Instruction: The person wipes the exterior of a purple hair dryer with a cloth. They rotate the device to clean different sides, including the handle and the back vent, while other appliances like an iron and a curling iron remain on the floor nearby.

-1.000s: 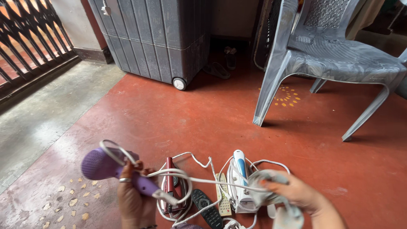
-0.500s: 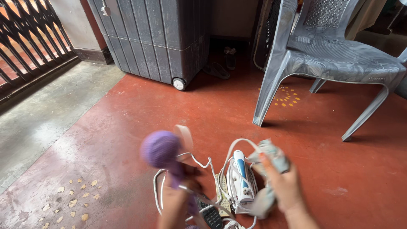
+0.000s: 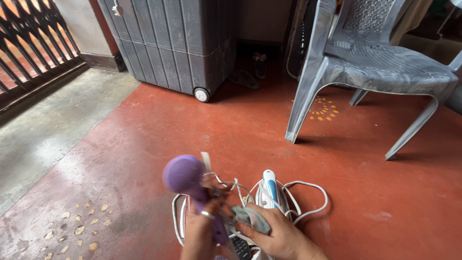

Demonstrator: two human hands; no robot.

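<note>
My left hand (image 3: 199, 236) grips the handle of a purple hair dryer (image 3: 185, 175), its round head pointing up and away. My right hand (image 3: 276, 233) holds a grey-green cloth (image 3: 250, 216) pressed against the dryer's handle. A white cord (image 3: 308, 202) loops on the red floor around a white and blue clothes iron (image 3: 269, 185) just beyond my hands. A dark remote (image 3: 242, 246) peeks out below my hands; a second iron is mostly hidden behind the dryer.
A grey plastic chair (image 3: 370, 67) stands at the upper right. A dark grey wheeled cabinet (image 3: 178, 43) is at the back, sandals (image 3: 248, 77) beside it. A metal grille (image 3: 29, 43) and a bare concrete strip (image 3: 53, 125) lie left. Dry flakes (image 3: 72, 226) are scattered lower left.
The dryer swung from the left to the centre, over the irons. My right hand came in from the right and brought the cloth onto the dryer's handle.
</note>
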